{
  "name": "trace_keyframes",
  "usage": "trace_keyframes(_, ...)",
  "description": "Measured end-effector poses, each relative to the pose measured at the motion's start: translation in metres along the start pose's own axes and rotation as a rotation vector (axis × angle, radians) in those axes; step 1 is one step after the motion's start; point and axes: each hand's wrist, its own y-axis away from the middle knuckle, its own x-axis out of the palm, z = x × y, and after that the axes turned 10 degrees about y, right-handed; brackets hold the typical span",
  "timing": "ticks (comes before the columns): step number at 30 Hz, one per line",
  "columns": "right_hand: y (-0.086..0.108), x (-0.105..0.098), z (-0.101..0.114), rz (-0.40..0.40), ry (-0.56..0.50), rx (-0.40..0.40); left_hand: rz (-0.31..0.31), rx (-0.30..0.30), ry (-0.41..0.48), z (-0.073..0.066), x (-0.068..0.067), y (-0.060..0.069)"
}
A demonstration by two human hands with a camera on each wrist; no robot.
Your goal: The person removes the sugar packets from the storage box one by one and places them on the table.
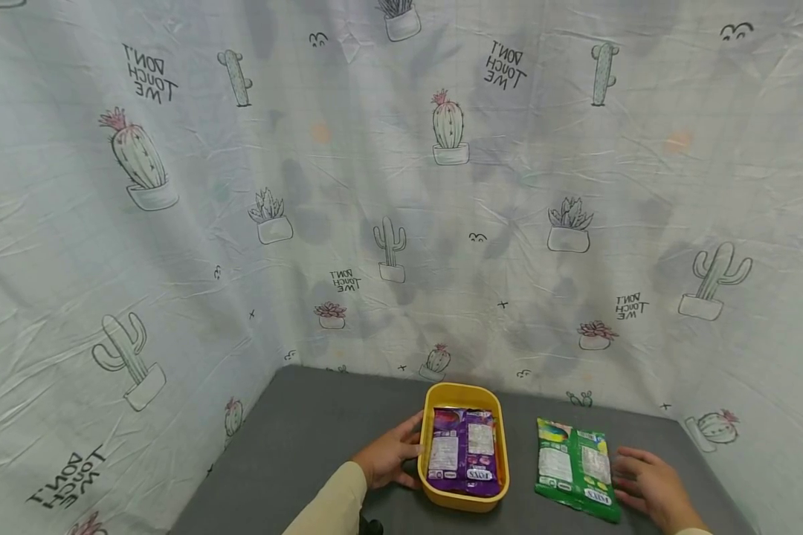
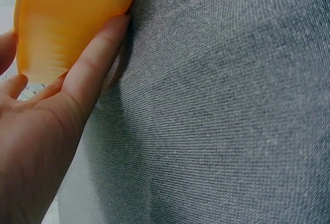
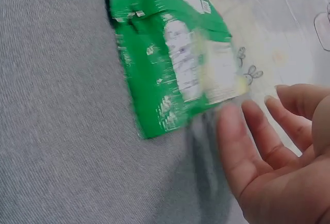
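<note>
A yellow tub (image 1: 465,502) with rounded corners stands on the grey tabletop, with a purple candy packet (image 1: 465,453) lying inside it. My left hand (image 1: 389,455) rests against the tub's left outer wall, fingers spread along it. The left wrist view shows those extended fingers (image 2: 93,61) touching the yellow wall (image 2: 72,22). To the right of the tub lies a green candy packet (image 1: 575,468), flat on the table. Just beyond its right edge is my right hand (image 1: 652,487), fingers loosely bent and holding nothing. In the right wrist view a small gap separates the fingertips from the packet.
The grey tabletop (image 1: 321,423) ends at a pale curtain (image 1: 408,186) printed with cacti, which hangs behind and on both sides. A small dark object (image 1: 372,526) shows beside the left sleeve at the bottom edge.
</note>
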Motion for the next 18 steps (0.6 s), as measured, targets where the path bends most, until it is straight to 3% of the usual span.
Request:
trace_keyframes(8,0.011,-0.01,0.011,0.131,-0.023,-0.097,-0.009,-0.003,-0.004,-0.002,0.001,0.001)
trace_keyframes(18,0.016,0.007,0.035,0.211,-0.012,-0.149,-0.006,0.003,0.003,-0.001,0.001,0.002)
